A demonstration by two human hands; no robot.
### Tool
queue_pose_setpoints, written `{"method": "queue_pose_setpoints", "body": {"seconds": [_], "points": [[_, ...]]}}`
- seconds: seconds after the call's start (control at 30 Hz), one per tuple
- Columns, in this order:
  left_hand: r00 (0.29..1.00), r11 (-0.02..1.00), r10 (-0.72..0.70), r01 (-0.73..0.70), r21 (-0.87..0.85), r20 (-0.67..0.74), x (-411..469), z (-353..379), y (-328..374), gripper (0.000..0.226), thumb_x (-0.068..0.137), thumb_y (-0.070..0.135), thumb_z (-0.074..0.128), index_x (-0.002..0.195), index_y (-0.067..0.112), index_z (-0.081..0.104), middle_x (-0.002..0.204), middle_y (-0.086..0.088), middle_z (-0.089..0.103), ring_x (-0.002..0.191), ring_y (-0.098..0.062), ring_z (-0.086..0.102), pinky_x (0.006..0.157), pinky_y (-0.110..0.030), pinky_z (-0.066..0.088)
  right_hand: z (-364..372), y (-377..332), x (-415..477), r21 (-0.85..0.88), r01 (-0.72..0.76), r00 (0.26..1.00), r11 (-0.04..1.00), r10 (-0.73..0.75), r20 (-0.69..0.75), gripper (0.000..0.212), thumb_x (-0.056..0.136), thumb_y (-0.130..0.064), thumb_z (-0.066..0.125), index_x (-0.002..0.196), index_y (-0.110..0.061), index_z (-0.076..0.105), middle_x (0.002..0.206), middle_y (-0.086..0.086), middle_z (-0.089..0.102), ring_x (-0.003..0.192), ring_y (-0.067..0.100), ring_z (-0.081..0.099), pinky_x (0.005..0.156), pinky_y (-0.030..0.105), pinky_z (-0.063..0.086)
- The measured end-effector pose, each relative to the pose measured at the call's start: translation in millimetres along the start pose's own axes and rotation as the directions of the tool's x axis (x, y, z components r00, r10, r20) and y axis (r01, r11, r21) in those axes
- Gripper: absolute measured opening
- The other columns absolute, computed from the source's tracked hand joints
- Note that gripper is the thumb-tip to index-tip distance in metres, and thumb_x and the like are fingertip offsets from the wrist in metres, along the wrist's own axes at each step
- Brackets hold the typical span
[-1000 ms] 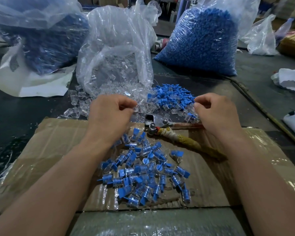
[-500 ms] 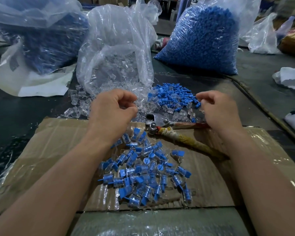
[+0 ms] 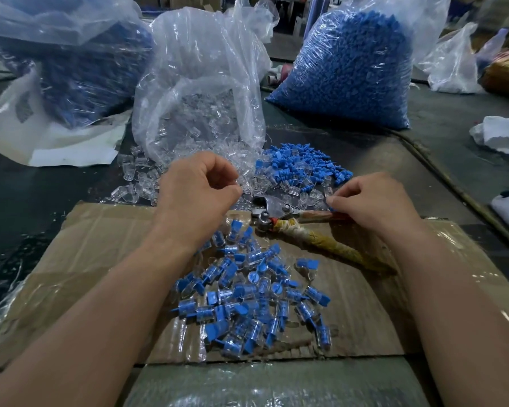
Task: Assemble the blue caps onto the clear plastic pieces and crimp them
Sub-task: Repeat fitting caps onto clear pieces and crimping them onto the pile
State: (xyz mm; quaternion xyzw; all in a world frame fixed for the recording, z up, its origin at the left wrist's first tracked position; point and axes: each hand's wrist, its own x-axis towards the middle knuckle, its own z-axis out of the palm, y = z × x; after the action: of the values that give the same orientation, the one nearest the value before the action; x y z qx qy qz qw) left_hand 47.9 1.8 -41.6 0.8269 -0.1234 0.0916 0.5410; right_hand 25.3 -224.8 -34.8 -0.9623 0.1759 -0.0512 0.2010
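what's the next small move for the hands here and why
Probably bring the hands together and push cap into clear piece: the right hand pinches a blue cap, the left hand curls at the clear pieces, though its catch is unclear. The pliers lie flat between the hands.

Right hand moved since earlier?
Yes: right hand, pinching a blue cap, pulled back toward the person, from the loose blue caps to the upper handle of the crimping tool.

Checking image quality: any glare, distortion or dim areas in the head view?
Head view: wide-angle bending at the edges; glare on the taped cardboard and the clear-piece bag; the left blue bag is dim; the assembled pile and the right hand pinching a blue cap read sharp; anything in the left hand is lost against clear pieces.
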Motion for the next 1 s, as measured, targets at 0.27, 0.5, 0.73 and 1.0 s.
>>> {"method": "queue_pose_setpoints", "body": {"seconds": [0.27, 0.5, 0.73, 1.0], "points": [[1.000, 1.000, -0.004, 0.004, 0.001, 0.006, -1.2, 0.9, -1.2, 0.021, 0.075, 0.007, 0.072, 0.071, 0.025, 0.061, 0.072, 0.006, 0.062, 0.067, -0.005, 0.058, 0.063, -0.017, 0.045, 1.3, -1.8, 3.8, -0.002, -0.085, 0.996, 0.996, 0.085, 0.020, 0.019, 0.075, -0.028, 0.070, 0.060, -0.027, 0.058, 0.072, -0.011, 0.056, 0.073, 0.011, 0.050, 0.064, 0.030, 0.042], [1.000, 1.000, -0.006, 0.006, 0.010, 0.019, -2.3, 1.4, -0.2, 0.019, 0.076, 0.007, 0.071, 0.072, 0.023, 0.062, 0.073, 0.006, 0.062, 0.068, -0.006, 0.059, 0.064, -0.019, 0.046, 5.0, -0.9, 8.6, -0.029, -0.092, 0.995, 0.995, 0.093, 0.040, 0.007, 0.073, -0.030, 0.068, 0.071, -0.023, 0.066, 0.076, -0.007, 0.060, 0.072, 0.012, 0.051, 0.061, 0.029, 0.040], [0.999, 0.999, -0.041, 0.042, -0.030, 0.032, -1.2, 1.8, -0.5, 0.020, 0.076, 0.006, 0.071, 0.069, 0.022, 0.061, 0.073, 0.003, 0.063, 0.070, -0.011, 0.061, 0.066, -0.023, 0.049, 8.9, -1.3, 5.9, -0.013, -0.008, 0.998, 1.000, 0.008, -0.059, 0.016, 0.077, -0.025, 0.066, 0.062, -0.028, 0.059, 0.070, -0.015, 0.054, 0.066, 0.002, 0.045, 0.059, 0.027, 0.035], [0.993, 0.988, -0.078, 0.089, -0.128, 0.091, -1.3, 1.5, -0.8, 0.014, 0.085, 0.006, 0.061, 0.078, 0.017, 0.056, 0.074, -0.002, 0.068, 0.069, -0.013, 0.067, 0.057, -0.024, 0.057, 5.8, -12.6, -4.0, 0.225, 0.135, 0.972, 0.965, -0.086, -0.218, 0.018, 0.082, -0.017, 0.062, 0.069, -0.028, 0.056, 0.071, -0.010, 0.061, 0.072, 0.012, 0.062, 0.067, 0.031, 0.052]]}}
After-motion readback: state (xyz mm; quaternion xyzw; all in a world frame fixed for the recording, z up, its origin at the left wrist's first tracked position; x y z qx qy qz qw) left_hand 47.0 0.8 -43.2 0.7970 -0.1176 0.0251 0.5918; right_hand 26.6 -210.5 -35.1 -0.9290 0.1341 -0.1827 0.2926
